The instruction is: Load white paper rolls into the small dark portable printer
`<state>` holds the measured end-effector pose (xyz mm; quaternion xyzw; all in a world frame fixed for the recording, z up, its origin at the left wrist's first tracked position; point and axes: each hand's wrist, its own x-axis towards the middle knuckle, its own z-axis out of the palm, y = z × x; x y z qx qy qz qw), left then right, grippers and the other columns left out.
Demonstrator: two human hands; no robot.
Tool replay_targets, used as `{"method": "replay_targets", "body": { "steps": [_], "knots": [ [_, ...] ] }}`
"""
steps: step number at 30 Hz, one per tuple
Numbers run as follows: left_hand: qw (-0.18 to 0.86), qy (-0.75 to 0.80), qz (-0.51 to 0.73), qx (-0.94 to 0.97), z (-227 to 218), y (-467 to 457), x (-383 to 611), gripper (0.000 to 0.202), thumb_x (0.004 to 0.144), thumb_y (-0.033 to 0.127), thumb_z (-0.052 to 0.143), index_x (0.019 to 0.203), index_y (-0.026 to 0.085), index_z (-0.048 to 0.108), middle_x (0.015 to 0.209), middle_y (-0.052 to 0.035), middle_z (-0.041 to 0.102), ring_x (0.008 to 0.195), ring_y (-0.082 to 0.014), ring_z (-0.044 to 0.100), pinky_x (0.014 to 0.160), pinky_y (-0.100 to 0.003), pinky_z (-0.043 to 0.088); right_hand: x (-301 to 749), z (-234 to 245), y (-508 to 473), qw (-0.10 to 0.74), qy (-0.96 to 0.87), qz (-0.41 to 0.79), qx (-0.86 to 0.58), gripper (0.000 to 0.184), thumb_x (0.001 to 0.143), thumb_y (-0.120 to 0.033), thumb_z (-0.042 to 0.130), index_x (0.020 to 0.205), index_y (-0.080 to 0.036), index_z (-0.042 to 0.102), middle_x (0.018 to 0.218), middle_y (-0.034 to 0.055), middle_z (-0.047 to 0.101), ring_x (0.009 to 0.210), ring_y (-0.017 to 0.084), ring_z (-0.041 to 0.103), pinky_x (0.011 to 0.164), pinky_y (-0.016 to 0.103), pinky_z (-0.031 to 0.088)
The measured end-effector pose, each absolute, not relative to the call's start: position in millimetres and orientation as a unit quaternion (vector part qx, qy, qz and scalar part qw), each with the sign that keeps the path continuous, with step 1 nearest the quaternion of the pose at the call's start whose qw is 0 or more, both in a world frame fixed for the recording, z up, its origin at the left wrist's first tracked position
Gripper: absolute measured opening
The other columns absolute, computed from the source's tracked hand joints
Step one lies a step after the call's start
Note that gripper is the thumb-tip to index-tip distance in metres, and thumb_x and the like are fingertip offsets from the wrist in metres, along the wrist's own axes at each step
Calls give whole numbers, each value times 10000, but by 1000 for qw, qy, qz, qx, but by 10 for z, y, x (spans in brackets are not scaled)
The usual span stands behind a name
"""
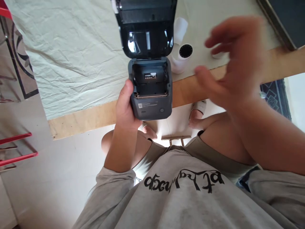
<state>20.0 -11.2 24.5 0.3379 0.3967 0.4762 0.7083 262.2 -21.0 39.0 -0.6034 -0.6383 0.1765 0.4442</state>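
Note:
A dark grey label printer [152,106] is held in my left hand [125,106], thumb along its left side. Its black lid [147,35] is swung up and back, baring the roll compartment, where a small printed sticker shows and no roll is seen. My right hand [238,60] is raised to the right of the printer, blurred, with thumb and fingers apart and nothing visible between them. Between the printer and that hand, a white roll with a black core [186,51] stands on the table, and another white roll [180,30] lies just behind it.
A pale green cloth covers the table [71,54], whose wooden front edge [83,119] runs below the printer. A dark flat panel with a metal rim [288,22] lies at the upper right. Red-framed racks [19,156] stand on the left. My legs are beneath the table edge.

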Motion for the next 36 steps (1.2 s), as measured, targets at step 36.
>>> {"method": "replay_targets", "body": {
  "steps": [36],
  "knots": [
    [722,316,509,346,210,-110,218,464,972,568,361,1025,250,695,979,-62,726,1267,-263,579,1025,-412,502,2502,237,-214,315,-736,88,-592,439,732,-174,626,1161,-239,566,1063,64,656,863,172,612,763,322,513]
  ]
}}
